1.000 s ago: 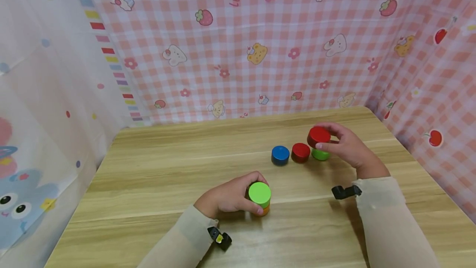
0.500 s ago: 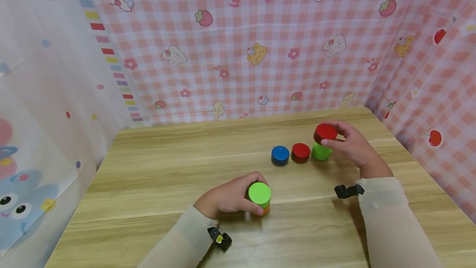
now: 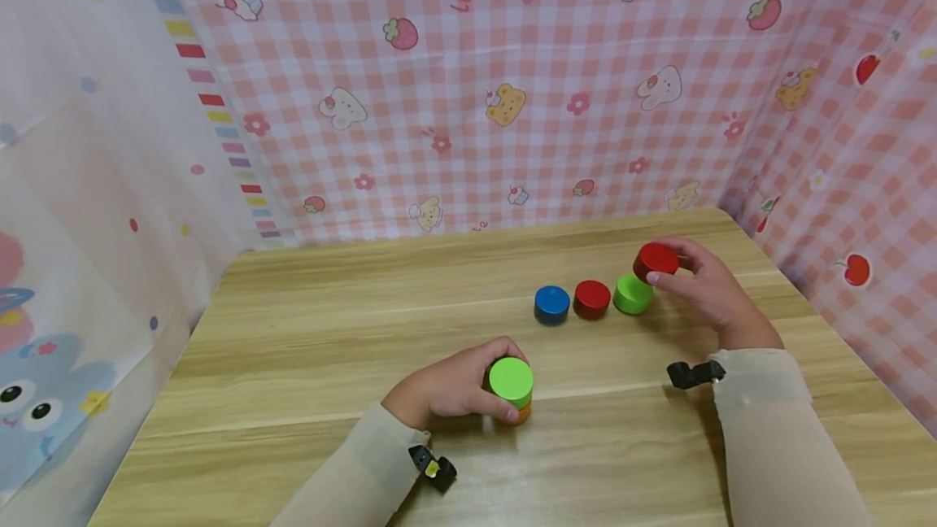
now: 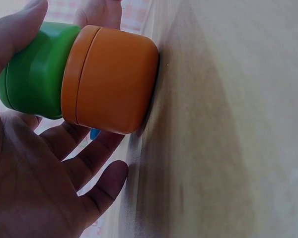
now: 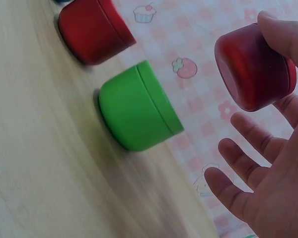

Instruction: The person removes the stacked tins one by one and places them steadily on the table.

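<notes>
My left hand point(image 3: 463, 381) holds a green round lidded tin point(image 4: 42, 69), its thumb and fingers round the sides. That tin is stacked on an orange tin point(image 4: 111, 79), which stands on the table. Up at the right, my right hand point(image 3: 703, 291) pinches a red tin point(image 5: 256, 67) between thumb and fingers, raised above the table. Just left of and below it stands another green tin point(image 3: 633, 295). A second red tin point(image 3: 591, 299) and a blue tin point(image 3: 552, 305) continue the row to the left.
The wooden table point(image 3: 329, 324) reaches back to a pink checked cloth point(image 3: 439, 63) hung behind it. White patterned cloth point(image 3: 88, 169) hangs along the left side, and more checked cloth point(image 3: 871, 185) along the right. Each sleeve carries a small black wrist mount point(image 3: 695, 374).
My right hand has carried the red tin to the right, from over the green tin to beyond it, uncovering the green tin. The left hand and its stack have stayed put.
</notes>
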A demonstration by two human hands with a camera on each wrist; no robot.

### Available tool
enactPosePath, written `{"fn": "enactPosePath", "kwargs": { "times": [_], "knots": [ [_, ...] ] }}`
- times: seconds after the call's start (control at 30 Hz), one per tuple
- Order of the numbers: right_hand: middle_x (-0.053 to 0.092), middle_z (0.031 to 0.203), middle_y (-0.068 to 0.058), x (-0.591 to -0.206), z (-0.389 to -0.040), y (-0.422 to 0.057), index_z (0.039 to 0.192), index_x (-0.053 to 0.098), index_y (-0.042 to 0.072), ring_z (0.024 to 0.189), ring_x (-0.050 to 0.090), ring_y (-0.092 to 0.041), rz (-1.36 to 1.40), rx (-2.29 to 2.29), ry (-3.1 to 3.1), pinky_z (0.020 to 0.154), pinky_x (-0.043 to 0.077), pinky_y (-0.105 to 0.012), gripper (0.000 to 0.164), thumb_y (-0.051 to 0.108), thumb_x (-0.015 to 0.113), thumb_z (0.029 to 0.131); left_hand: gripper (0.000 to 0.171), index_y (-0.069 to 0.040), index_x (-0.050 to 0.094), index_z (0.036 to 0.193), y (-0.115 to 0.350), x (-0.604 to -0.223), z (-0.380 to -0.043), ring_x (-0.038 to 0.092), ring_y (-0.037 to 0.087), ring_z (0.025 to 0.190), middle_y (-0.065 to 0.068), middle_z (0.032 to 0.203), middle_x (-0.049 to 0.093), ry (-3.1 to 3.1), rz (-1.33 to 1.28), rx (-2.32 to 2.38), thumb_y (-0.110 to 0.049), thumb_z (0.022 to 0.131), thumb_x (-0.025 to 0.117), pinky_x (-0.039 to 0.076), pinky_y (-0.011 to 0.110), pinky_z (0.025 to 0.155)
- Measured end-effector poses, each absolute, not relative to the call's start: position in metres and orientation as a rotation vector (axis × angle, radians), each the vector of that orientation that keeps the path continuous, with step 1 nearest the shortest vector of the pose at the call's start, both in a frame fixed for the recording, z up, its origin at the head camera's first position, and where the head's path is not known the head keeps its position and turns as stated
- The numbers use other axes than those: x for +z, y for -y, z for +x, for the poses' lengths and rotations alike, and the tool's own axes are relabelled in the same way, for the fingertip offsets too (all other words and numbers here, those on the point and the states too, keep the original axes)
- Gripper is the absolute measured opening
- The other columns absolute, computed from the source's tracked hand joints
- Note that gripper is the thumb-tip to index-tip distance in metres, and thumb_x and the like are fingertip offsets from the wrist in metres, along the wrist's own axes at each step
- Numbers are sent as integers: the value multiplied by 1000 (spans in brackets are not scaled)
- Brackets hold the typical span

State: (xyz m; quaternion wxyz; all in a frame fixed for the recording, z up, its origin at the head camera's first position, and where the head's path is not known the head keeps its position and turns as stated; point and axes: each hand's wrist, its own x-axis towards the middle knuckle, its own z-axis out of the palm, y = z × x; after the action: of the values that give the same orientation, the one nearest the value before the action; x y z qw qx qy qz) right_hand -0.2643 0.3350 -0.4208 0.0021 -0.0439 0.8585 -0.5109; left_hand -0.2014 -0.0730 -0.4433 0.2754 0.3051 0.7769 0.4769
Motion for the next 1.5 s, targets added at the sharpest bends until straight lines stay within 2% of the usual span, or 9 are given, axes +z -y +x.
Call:
{"fn": "enactPosePath", "kwargs": {
  "times": [0.1, 0.23, 0.5, 0.77, 0.87, 1.07, 1.1, 1.33, 1.5],
  "knots": [
    [50, 146, -7, -424, -265, -339, 157, 44, 10, 140, 39, -35, -119, -1619, -2702, 100, 40, -43, 67, 34, 71, 101, 50, -26, 58, 121, 73, -444, -202, 60, 11, 107, -6, 114, 66, -2087, 819, 1282, -15, 84, 89, 46, 33, 103],
    [53, 136, 4, -427, -266, -343, 156, 46, 12, 137, 40, -29, -81, -1639, -2700, 100, 38, -43, 66, 36, 72, 100, 50, -26, 58, 121, 73, -444, -202, 60, 11, 107, -6, 113, 66, -2092, 822, 1280, -16, 84, 89, 46, 33, 103],
    [50, 143, -2, -434, -266, -350, 158, 42, 11, 141, 38, -33, -25, -1651, -2674, 96, 40, -40, 69, 37, 71, 101, 50, -26, 58, 121, 72, -445, -203, 60, 11, 107, -6, 113, 66, -2086, 827, 1281, -17, 84, 90, 45, 33, 103],
    [51, 138, 2, -442, -267, -358, 159, 40, 7, 120, 47, -13, 0, -1607, -2733, 83, 48, -24, 69, 34, 70, 103, 50, -26, 58, 121, 73, -445, -203, 60, 11, 107, -6, 113, 66, -2092, 824, 1274, -17, 83, 90, 46, 33, 103],
    [52, 136, 3, -444, -268, -360, 158, 40, 5, 115, 48, -9, -3, -1582, -2750, 83, 47, -21, 68, 32, 69, 103, 49, -26, 59, 121, 73, -445, -202, 60, 11, 107, -6, 113, 66, -2090, 820, 1276, -17, 83, 90, 46, 33, 103],
    [52, 126, 15, -450, -268, -365, 158, 40, 4, 112, 50, -4, -24, -1581, -2739, 85, 45, -19, 67, 31, 68, 104, 49, -25, 59, 121, 72, -445, -202, 60, 11, 107, -6, 113, 66, -2085, 819, 1283, -16, 83, 89, 46, 33, 103],
    [52, 127, 15, -451, -268, -366, 158, 40, 4, 112, 50, -4, -23, -1579, -2737, 85, 45, -18, 67, 32, 68, 104, 49, -25, 59, 121, 72, -445, -202, 60, 11, 107, -6, 113, 66, -2085, 820, 1281, -16, 83, 89, 46, 33, 103],
    [47, 147, -11, -456, -266, -370, 159, 39, 9, 117, 49, -12, 16, -1570, -2704, 87, 44, -17, 71, 42, 68, 103, 49, -26, 59, 121, 73, -445, -202, 60, 10, 107, -6, 113, 66, -2092, 827, 1270, -17, 83, 89, 46, 33, 103],
    [47, 147, -12, -460, -268, -373, 159, 37, 8, 118, 47, -13, 33, -1557, -2685, 88, 43, -18, 72, 42, 67, 104, 49, -26, 59, 121, 73, -444, -202, 60, 11, 107, -6, 114, 66, -2091, 824, 1271, -17, 83, 89, 46, 33, 103]
  ]
}}
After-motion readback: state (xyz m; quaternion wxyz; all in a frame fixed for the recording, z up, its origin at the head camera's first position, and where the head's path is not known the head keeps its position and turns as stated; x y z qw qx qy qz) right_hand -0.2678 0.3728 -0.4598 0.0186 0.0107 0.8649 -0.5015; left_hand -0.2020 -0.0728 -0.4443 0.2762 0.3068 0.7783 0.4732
